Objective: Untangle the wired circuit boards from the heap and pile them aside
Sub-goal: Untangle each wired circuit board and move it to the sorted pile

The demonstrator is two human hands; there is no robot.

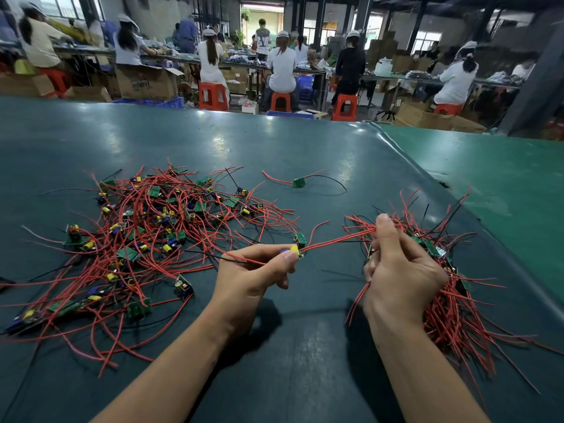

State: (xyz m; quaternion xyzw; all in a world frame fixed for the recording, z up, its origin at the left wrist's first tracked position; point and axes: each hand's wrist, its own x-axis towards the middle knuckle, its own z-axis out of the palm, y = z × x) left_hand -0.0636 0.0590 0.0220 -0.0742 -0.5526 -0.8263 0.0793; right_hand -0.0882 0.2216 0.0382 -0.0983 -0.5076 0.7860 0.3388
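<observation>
From the head view, our left hand pinches one board above the counter, right of the heap. Our right hand grips that board's red wires with the sorted bundle.

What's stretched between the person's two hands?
In the head view, red wires span the gap from the small board pinched by the left hand to the right hand.
</observation>
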